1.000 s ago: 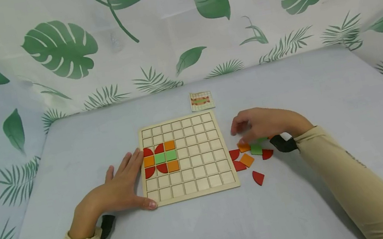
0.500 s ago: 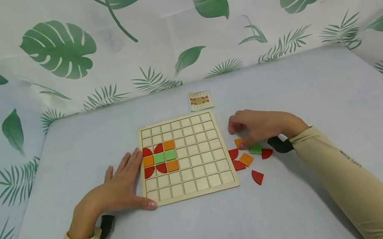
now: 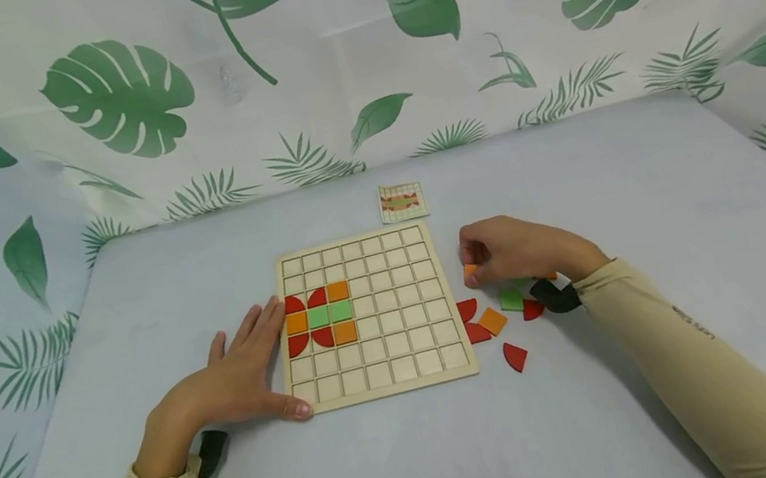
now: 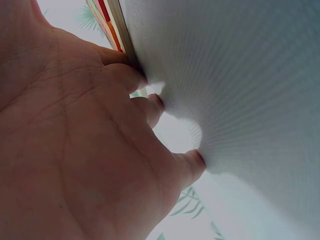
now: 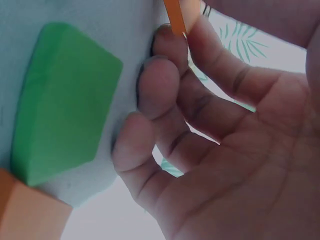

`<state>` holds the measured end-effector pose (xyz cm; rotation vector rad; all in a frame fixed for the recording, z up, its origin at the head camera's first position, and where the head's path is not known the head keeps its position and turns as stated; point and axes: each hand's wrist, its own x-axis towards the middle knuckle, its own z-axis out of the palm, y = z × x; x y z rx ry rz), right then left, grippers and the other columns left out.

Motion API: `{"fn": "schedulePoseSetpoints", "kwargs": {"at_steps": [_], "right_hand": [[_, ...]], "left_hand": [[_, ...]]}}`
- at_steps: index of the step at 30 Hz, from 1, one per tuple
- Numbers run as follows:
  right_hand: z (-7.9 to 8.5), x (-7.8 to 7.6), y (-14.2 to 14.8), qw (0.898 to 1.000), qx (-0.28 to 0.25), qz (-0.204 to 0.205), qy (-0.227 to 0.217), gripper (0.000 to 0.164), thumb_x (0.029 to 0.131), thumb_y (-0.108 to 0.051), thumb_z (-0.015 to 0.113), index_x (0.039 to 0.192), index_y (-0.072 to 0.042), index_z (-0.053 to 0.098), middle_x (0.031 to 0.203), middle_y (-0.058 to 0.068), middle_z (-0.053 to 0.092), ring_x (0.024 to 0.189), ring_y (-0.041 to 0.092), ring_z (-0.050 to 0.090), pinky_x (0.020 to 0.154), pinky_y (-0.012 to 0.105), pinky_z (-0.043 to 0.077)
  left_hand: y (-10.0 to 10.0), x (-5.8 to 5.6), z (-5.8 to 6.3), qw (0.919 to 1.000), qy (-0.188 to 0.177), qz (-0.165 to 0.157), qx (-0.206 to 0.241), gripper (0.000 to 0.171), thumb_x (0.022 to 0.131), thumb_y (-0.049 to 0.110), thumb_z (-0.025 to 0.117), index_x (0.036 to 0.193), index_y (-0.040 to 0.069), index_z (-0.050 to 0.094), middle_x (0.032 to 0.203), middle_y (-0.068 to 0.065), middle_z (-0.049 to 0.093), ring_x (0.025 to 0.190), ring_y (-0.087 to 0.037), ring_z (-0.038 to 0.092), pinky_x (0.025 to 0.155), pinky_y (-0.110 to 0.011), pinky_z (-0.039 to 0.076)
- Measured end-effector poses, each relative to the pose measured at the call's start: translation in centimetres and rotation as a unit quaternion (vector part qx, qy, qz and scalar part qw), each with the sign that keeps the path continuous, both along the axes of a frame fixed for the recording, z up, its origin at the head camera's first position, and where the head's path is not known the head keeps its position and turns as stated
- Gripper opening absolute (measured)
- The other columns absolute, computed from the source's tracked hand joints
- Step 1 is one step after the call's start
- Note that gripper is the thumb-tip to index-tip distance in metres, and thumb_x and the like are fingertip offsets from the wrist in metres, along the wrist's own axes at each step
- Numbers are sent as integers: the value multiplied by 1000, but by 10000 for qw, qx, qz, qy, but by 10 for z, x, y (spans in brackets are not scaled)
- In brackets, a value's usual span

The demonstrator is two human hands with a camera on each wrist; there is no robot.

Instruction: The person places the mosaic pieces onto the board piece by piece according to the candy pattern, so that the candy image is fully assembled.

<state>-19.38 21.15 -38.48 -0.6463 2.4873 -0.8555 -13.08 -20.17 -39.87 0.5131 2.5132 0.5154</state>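
My left hand (image 3: pixel 236 384) rests against the left edge of a wooden grid board (image 3: pixel 402 297), fingers extended and thumb at the near corner. On the board's left side sit several red quarter-circle tiles (image 3: pixel 299 344), orange square tiles (image 3: pixel 338 290) and two green square tiles (image 3: pixel 318 317). Right of the board, my right hand (image 3: pixel 524 245) pinches an orange square tile (image 3: pixel 469 276) between thumb and fingers. In the right wrist view that orange tile (image 5: pixel 174 17) shows edge-on, and a green tile (image 5: pixel 70 105) lies below the curled fingers.
Loose tiles lie between the board and my right wrist: an orange square (image 3: pixel 493 321), a green square (image 3: pixel 511 299) and several red quarter-circles (image 3: pixel 515 356). Beyond the board lies a small pattern card (image 3: pixel 403 202). Leaf-printed cloth (image 3: pixel 314 56) hangs behind the table.
The right thumb and fingers have closed on an orange square tile and drawn it slightly away from the loose pile, toward the far side. My left hand stays at the board's edge.
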Motion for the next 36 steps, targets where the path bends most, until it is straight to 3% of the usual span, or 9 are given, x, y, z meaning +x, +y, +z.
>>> {"fn": "schedulePoseSetpoints", "kwargs": {"at_steps": [12,18,27,36], "right_hand": [[4,-1,-2,9998,139,-75,104,2,100,-6,70,102,-5,70,90,4,64,89,25,58,80,40,50],[5,-3,-1,9999,70,-108,21,12,103,-2,64,106,-7,75,95,2,69,95,26,58,83,40,50],[-1,-3,-8,9979,-627,-184,-23,15,105,-4,64,115,-4,76,104,3,72,100,26,60,91,42,50],[-5,1,-29,9873,-1498,-518,-124,9,103,-5,68,110,-1,71,99,9,71,89,27,67,83,33,54]], "left_hand": [[0,1,-1,10000,27,38,0,144,75,62,91,171,3,2,179,-19,1,162,-45,-4,119,-77,-5],[0,2,0,10000,54,20,-42,144,75,63,91,171,2,3,179,-19,1,162,-45,-4,119,-78,-5],[1,2,0,10000,27,9,-12,144,75,62,91,171,2,2,179,-19,0,162,-45,-4,119,-78,-5],[0,-1,0,10000,-8,47,11,144,76,62,91,171,3,1,179,-18,-1,162,-44,-5,120,-76,-6]]}}
